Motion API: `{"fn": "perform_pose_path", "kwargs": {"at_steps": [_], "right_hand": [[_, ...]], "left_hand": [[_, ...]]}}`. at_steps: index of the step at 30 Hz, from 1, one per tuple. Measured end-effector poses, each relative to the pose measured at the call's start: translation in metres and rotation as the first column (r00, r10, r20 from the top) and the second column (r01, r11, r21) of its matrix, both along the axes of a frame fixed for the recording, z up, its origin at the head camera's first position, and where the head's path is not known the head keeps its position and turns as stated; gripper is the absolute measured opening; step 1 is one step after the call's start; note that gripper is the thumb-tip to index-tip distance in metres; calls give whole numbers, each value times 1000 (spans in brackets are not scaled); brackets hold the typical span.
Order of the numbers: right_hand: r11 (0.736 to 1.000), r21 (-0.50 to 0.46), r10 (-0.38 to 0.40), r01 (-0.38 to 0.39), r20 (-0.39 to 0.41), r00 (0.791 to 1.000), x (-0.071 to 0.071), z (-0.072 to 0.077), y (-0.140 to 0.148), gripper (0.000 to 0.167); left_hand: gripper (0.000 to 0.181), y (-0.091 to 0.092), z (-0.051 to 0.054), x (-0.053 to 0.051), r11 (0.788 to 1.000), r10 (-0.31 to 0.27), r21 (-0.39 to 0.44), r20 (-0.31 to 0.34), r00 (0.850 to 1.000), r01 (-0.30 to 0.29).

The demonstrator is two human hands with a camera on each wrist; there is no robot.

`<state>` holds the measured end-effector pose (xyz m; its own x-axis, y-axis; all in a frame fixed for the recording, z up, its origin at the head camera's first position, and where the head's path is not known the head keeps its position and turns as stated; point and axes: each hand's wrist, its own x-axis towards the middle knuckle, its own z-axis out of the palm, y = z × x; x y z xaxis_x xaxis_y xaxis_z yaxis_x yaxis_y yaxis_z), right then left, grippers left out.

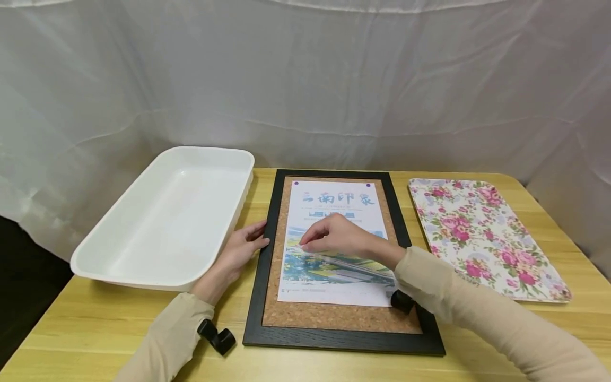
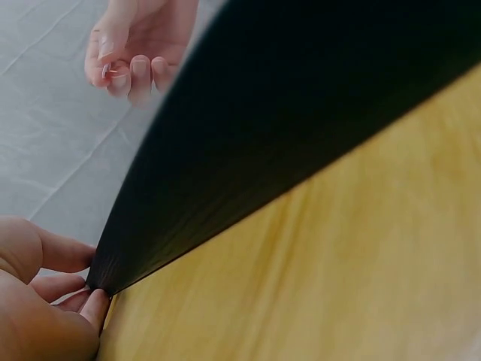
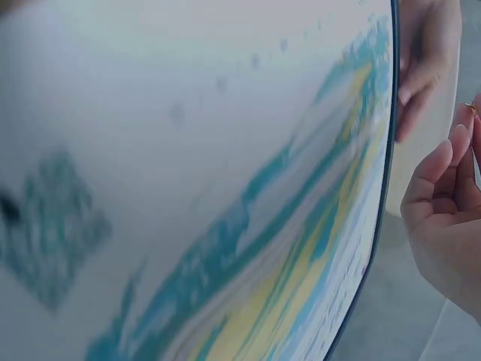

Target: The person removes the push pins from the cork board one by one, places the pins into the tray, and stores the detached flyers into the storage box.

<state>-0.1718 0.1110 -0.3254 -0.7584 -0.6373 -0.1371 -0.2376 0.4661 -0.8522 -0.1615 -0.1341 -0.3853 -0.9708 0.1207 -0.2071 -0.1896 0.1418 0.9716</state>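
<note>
A black-framed corkboard lies on the table with a printed poster on it. Purple pins sit in the poster's two top corners. My left hand holds the board's left edge; in the left wrist view its fingers and thumb meet at the dark frame. Above the poster's middle, my right hand pinches a tiny push pin between thumb and fingertips. Its shiny tip shows in the right wrist view, at the edge of the picture. Whether the pin touches the poster cannot be told.
To the left stands a deep white plastic tray, close beside my left forearm. A flower-patterned tray lies right of the board, partly behind my right sleeve. A pale curtain hangs behind the wooden table.
</note>
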Motion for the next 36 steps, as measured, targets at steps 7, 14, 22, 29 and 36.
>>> {"fn": "perform_pose_path", "kwargs": {"at_steps": [7, 14, 22, 29, 36], "right_hand": [[993, 28, -109, 111, -42, 993, -10, 5, 20, 17], [983, 36, -178, 181, -86, 980, -23, 9, 42, 21], [968, 68, -234, 243, -117, 965, -40, 11, 66, 24], [934, 135, -311, 330, -144, 939, -56, 13, 86, 28], [902, 182, -369, 391, -141, 918, -69, 13, 111, 31]], "left_hand": [[54, 3, 0, 0, 1000, -1, 4, -2, 1000, 1], [54, 4, 0, 0, 1000, -5, 7, -5, 1000, 5], [55, 2, 1, 0, 1000, -4, -10, 2, 1000, 4], [55, 1, 3, 0, 1000, 5, -23, 15, 1000, -4], [55, -1, 3, 0, 1000, 1, -25, 17, 1000, 0]]}}
